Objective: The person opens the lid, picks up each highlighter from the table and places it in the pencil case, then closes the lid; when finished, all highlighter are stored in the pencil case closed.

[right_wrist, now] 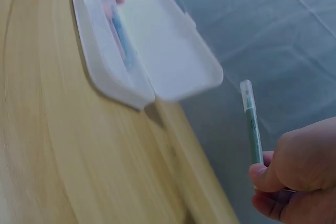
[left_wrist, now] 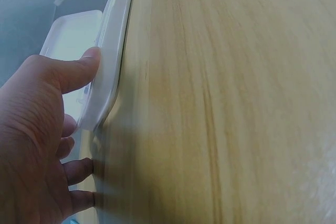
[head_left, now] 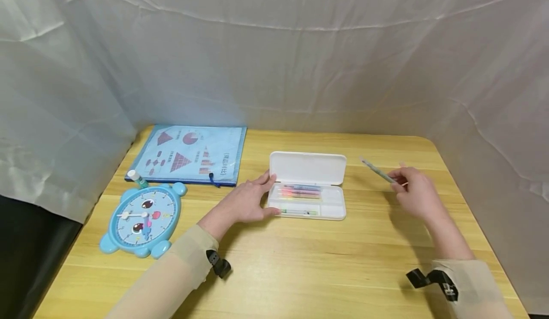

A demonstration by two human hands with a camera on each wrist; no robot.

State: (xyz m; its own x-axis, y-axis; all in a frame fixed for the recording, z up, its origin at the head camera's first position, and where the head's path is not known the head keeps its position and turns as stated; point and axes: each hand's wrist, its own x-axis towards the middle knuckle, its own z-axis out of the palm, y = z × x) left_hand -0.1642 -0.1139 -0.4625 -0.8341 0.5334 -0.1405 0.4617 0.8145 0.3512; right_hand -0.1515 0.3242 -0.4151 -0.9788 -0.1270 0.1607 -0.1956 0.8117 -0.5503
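A white pencil case (head_left: 332, 210) lies on the table with its lid (head_left: 307, 167) raised at the back. Inside are several colored pens (head_left: 300, 192) in one compartment, and a pen with green ends (head_left: 299, 212) in the front one. My left hand (head_left: 246, 200) holds the case by its left end, thumb (left_wrist: 84, 69) on the front wall and fingers around the side. To the right of the case, my right hand (head_left: 413, 192) pinches a green pen (right_wrist: 253, 135) near one end, above the table. Its clear cap points up and away from the fingers.
A blue toy clock (head_left: 146, 219) with a face lies at the left. Behind it are a small white-capped bottle (head_left: 138, 178) and a blue zip folder (head_left: 193, 154). Pale cloth (head_left: 291, 71) hangs around the table's back and sides.
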